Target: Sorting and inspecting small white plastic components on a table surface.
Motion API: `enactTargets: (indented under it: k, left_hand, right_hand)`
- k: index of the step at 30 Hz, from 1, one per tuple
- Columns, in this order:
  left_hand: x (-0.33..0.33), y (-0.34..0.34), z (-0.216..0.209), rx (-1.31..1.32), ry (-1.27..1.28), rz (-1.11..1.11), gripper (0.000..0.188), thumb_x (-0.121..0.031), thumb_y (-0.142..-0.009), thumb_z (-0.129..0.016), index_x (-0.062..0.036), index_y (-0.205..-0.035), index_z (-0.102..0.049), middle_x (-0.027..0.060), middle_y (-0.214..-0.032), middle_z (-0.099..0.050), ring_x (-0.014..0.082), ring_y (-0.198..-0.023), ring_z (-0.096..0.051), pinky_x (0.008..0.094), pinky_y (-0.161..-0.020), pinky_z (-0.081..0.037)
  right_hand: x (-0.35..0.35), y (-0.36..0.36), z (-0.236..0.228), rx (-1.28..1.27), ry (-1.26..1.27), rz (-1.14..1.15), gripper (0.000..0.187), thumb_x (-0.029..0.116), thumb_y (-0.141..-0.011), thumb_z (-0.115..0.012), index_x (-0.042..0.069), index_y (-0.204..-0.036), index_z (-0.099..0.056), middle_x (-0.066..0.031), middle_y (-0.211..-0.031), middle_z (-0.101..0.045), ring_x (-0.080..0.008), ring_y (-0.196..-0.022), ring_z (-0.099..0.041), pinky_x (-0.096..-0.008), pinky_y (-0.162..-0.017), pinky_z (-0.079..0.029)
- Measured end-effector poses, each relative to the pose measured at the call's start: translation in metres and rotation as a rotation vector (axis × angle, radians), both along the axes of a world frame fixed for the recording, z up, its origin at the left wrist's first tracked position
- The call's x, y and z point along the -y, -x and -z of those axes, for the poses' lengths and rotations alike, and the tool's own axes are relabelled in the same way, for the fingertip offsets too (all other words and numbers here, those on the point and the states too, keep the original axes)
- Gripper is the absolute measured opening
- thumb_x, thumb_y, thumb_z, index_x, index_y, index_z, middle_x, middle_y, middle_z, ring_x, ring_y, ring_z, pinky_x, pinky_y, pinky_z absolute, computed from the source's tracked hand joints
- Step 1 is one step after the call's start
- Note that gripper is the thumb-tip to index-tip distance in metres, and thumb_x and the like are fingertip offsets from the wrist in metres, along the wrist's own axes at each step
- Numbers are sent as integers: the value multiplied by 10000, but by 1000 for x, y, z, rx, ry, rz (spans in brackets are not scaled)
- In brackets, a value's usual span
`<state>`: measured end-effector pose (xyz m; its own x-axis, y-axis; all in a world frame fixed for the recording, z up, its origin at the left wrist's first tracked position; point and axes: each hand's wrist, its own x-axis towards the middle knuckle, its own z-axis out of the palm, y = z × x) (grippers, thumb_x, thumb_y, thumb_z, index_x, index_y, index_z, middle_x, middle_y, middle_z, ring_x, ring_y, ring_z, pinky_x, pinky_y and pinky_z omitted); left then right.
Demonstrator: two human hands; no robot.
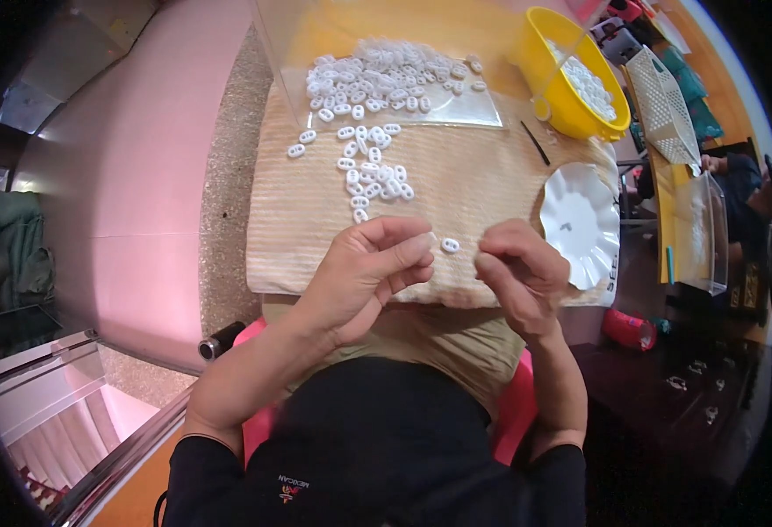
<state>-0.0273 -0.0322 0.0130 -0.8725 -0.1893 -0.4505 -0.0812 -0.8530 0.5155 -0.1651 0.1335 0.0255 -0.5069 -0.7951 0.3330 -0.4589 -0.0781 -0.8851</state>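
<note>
A small white oval piece with two dark holes [450, 245] lies on the striped towel [294, 237], between my two hands. My left hand [373, 272] has thumb and forefinger pinched together, with a tiny pale bit at their tips that I cannot make out. To the right of the piece, my right hand [524, 274] is curled, thumb and forefinger drawn together; anything in them is too small or hidden to name. Beyond my left hand, several like white pieces [373, 176] lie scattered in a loose column. A larger heap of them [377, 75] rests farther back on a clear sheet [465, 110].
At the back right stands a yellow basket [610, 127] holding white pieces. A thin black stick [535, 143] lies before it. A white scalloped plate [583, 198] with small dark bits sits by my right hand. A person [741, 193] is at another table at far right.
</note>
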Motion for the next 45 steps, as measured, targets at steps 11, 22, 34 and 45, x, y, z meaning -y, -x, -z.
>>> enactTargets:
  k: [11,22,34,45]
  left_hand:
    - [-17,-16,-1,-103,-142,73,139,-57,-902,-639,-12,-1033,-623,72,-963,-648,146,-854,-642,275,-781,-566]
    - [-15,-27,-1,-154,-82,92,210,-42,-876,-664,14,-1077,-635,108,-965,-679,151,-838,-658,258,-767,-563]
    - [-15,-29,2,-156,-19,68,186,-14,-865,-662,15,-1037,-596,109,-942,-667,183,-842,-683,301,-754,-601]
    - [-17,-29,4,-120,29,80,176,-8,-860,-660,14,-1023,-596,108,-944,-667,182,-858,-682,287,-751,-599]
  right_hand:
    - [7,-30,10,187,25,-3,102,-13,-866,-663,-41,-956,-625,-87,-918,-608,-106,-768,-589,-209,-643,-493]
    - [8,-45,2,399,-25,12,95,36,-896,-647,-44,-942,-625,-62,-859,-619,-86,-712,-581,-203,-620,-480]
    - [-2,-50,9,412,-36,-2,135,36,-922,-604,-67,-1006,-630,-81,-919,-628,-124,-751,-649,-226,-654,-542]
    - [-8,-51,13,374,-49,36,113,32,-916,-613,-44,-996,-643,-63,-911,-632,-99,-731,-629,-207,-647,-522]
